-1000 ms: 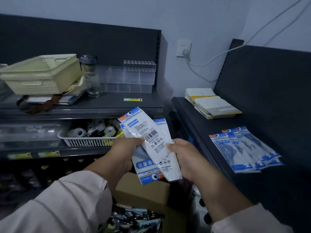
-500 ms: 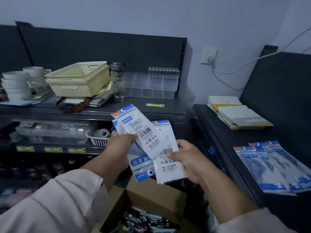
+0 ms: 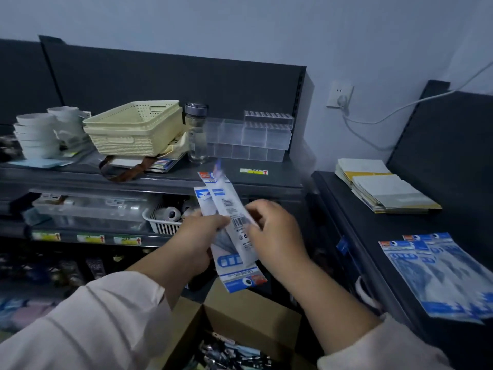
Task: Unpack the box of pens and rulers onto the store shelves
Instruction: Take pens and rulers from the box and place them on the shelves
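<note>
At the bottom edge, the open cardboard box [image 3: 248,313] sits below my arms, with dark wrapped items inside. Just above it, my left hand [image 3: 197,241] grips a bunch of blue-and-white packets [image 3: 229,206] around the middle, and my right hand [image 3: 274,236] pinches the front one by its edge. To the right, matching packets [image 3: 440,276] lie fanned on the dark shelf [image 3: 368,231]. Farther back, a cream basket [image 3: 133,129] and a clear bottle [image 3: 197,134] stand on the upper shelf [image 3: 282,178].

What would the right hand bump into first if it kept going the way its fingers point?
The right hand would meet the white-and-blue plastic packets first, which its fingers hold now; beyond them, probably the left hand gripping them.
</note>
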